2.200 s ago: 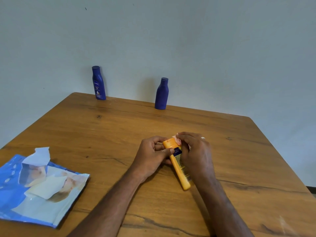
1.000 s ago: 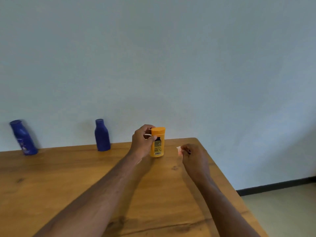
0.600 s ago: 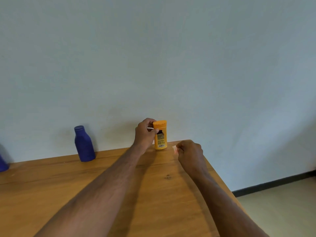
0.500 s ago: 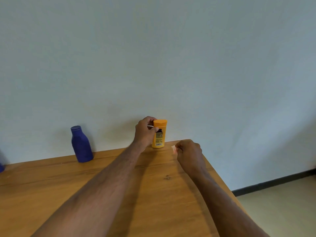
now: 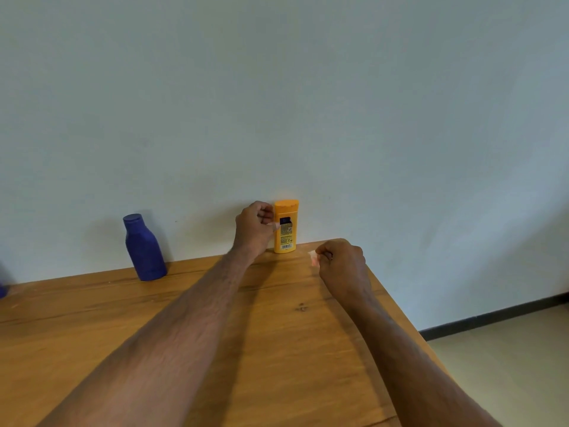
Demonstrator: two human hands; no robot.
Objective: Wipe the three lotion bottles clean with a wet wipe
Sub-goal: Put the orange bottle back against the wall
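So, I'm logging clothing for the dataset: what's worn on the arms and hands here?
Nothing that shows. Both forearms are bare as far as the frame reaches, with no sleeves or gloves. The left hand and right hand show no watch, wristband or bracelet; rings cannot be told.

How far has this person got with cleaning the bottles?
The orange bottle stands upright at the table's far edge by the wall, the left hand beside it, seemingly just set down. The right hand pinches a small wad, probably the wipe. The blue bottle stands untouched; whether it is clean cannot be told. Another barely shows at the left edge.
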